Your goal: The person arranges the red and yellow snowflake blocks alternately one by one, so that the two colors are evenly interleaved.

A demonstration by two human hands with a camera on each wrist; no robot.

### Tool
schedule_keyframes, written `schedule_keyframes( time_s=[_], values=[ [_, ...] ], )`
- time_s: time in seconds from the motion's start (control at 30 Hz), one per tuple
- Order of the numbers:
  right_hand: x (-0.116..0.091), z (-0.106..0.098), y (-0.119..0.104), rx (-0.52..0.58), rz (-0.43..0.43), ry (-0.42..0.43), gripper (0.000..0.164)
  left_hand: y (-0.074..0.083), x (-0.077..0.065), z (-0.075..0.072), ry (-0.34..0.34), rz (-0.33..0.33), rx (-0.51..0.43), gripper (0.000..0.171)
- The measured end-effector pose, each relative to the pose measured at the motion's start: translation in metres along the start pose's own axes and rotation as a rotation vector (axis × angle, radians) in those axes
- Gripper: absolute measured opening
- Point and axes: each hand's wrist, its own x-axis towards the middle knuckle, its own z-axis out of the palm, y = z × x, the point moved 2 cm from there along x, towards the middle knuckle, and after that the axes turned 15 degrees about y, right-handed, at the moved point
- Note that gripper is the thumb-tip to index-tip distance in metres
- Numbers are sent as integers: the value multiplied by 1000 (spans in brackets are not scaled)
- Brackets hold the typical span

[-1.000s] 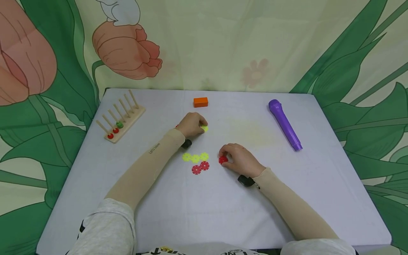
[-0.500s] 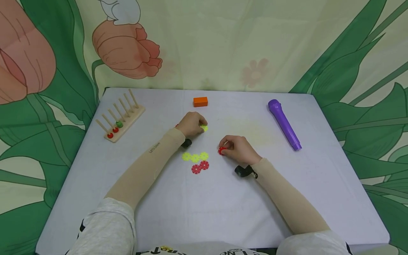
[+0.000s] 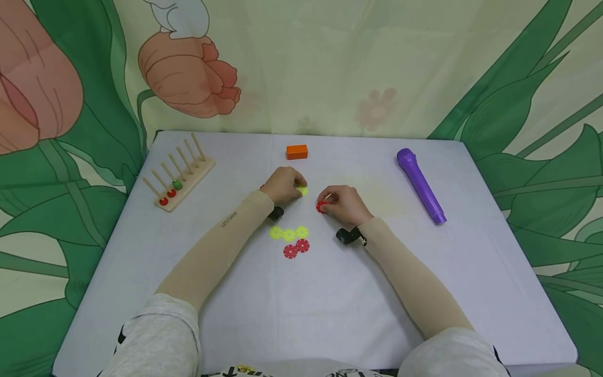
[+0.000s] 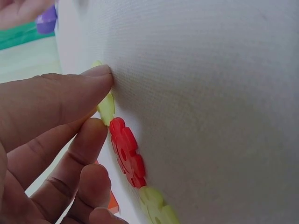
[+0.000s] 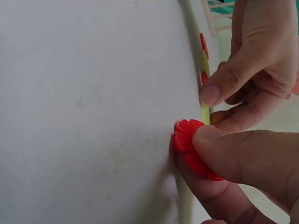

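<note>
My left hand (image 3: pixel 283 186) pinches a yellow flower-shaped disc (image 3: pixel 303 191) between thumb and fingers. In the left wrist view this disc ends a row: a red flower disc (image 4: pixel 127 153) adjoins it, then another yellow disc (image 4: pixel 158 206). Most of the row is hidden behind the left hand in the head view. Between thumb and forefinger, my right hand (image 3: pixel 348 205) holds a red flower-shaped disc (image 5: pixel 186 136), just right of the yellow one. The right wrist view puts the two close together; whether they touch I cannot tell.
Nearer the person lie three yellow flower discs (image 3: pixel 289 235) and two red ones (image 3: pixel 290 252). A wooden peg board (image 3: pixel 185 178) with red and green beads stands at left. An orange block (image 3: pixel 297 152) lies behind the hands, a purple microphone-shaped toy (image 3: pixel 421 184) at right.
My right hand has moved away from the person and slightly left with the red flower disc, nearing the left hand. The left hand has kept its place and its pinch.
</note>
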Motion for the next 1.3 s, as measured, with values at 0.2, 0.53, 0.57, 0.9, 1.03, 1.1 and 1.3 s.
schedule_keyframes(
  time_s=[0.2, 0.53, 0.57, 0.9, 1.03, 1.1, 1.3],
  values=[
    [13, 5, -2, -8, 25, 17, 11, 0, 1, 0, 7, 0, 3, 34],
    [30, 11, -6, -26, 38, 49, 14, -2, 0, 0, 18, 28, -6, 34],
    [31, 12, -7, -27, 42, 55, 14, -2, 0, 0, 19, 34, -9, 33],
    [42, 19, -8, -46, 78, 88, 14, -8, 5, 3, 31, 85, 6, 33],
    [44, 19, -9, -46, 81, 90, 14, -8, 5, 4, 24, 70, -3, 33],
    [44, 19, -9, -48, 80, 88, 15, -8, 6, 4, 21, 66, -7, 33],
    [45, 20, -10, -62, 90, 84, 15, -10, 8, 6, 24, 67, -8, 33]
  ],
)
